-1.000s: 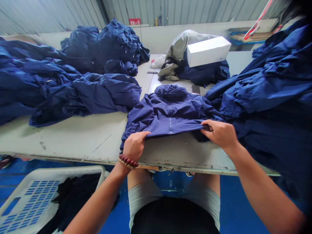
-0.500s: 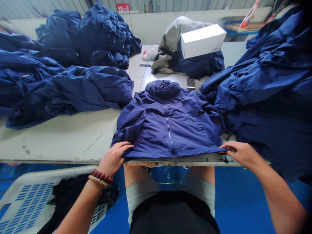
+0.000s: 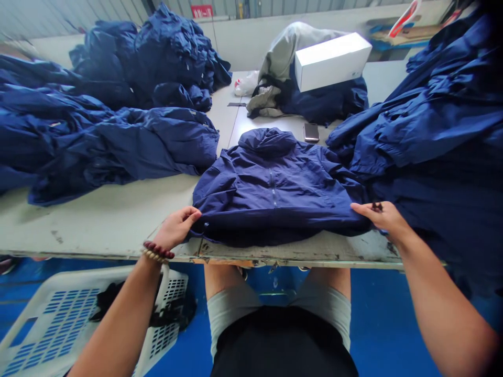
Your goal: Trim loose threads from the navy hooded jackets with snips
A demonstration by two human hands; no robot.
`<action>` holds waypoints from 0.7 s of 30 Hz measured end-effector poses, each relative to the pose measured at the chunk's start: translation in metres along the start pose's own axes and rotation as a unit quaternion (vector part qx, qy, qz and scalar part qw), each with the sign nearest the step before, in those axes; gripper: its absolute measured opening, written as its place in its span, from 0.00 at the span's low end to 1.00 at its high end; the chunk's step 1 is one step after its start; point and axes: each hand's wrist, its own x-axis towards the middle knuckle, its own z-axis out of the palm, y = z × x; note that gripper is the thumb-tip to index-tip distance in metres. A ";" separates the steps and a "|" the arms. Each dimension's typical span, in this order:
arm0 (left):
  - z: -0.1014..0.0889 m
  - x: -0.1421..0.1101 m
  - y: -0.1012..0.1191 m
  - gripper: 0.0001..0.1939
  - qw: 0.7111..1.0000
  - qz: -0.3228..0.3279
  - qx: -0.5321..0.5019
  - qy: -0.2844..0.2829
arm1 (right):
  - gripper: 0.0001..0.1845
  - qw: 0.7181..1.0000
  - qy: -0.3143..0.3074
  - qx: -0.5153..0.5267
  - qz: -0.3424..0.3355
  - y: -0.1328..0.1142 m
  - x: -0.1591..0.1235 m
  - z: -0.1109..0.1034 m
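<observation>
The desk [image 3: 118, 225] ran across the view, pale grey-green, scuffed, with a chipped front edge. Behind it stood a corrugated metal wall [image 3: 267, 8] with a small red sign [image 3: 201, 11]. Blue floor [image 3: 385, 330] showed below the desk. Big heaps of navy jackets [image 3: 118, 125] lay at 10 o'clock, and another heap of navy jackets [image 3: 424, 141] at 2 to 3 o'clock spilled over the desk's right end. A white plastic laundry basket [image 3: 74, 324] with dark clothing inside sat on the floor at 8 o'clock.

At 1 o'clock, a white cardboard box [image 3: 332, 62] rested on a bundle of navy and grey garments [image 3: 310, 89]. A white plastic bag [image 3: 247, 84] lay just beside that bundle, and a smartphone [image 3: 311, 132] lay flat on the desk near the hood.

The navy hooded zip jacket [image 3: 273, 191] lay spread front-up at centre, near the desk's front edge. The left hand [image 3: 176, 228], at 8 o'clock, was part open, fingertips at the hem's left corner. The right hand [image 3: 379, 217], at 4 o'clock, was nearly flat at the hem's right end, beside a small dark cord toggle [image 3: 377, 207]. Whether either hand was gripping, I could not tell.
</observation>
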 end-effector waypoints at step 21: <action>0.056 0.014 -0.020 0.21 0.991 -0.047 -0.039 0.120 | 0.35 0.995 0.094 -0.010 -0.006 0.028 0.019 0.054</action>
